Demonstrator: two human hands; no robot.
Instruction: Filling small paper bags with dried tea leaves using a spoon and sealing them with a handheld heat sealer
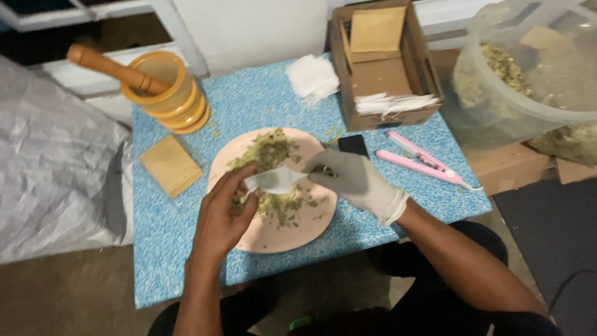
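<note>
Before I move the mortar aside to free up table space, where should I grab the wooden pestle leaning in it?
Grip the pestle by its knobbed handle, which juts over the rim of the mortar toward the table's far left corner. Come from the left, above the rim: the other end rests inside the bowl, so the free end is the only part clear to close on.

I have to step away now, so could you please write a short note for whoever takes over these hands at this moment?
Left hand: bare, holding one end of a small white sachet above the pink plate.
Right hand: gloved, fingertips at the sachet's other end, where it looks open.
Dried herbs are heaped on the plate. Empty white sachets lie at the table's far edge, more in the cardboard box. Pink heat sealer lies right of the plate.
Done: sachet picked up and held open.
Left: how full it is cannot be seen; it is unsealed.
</note>
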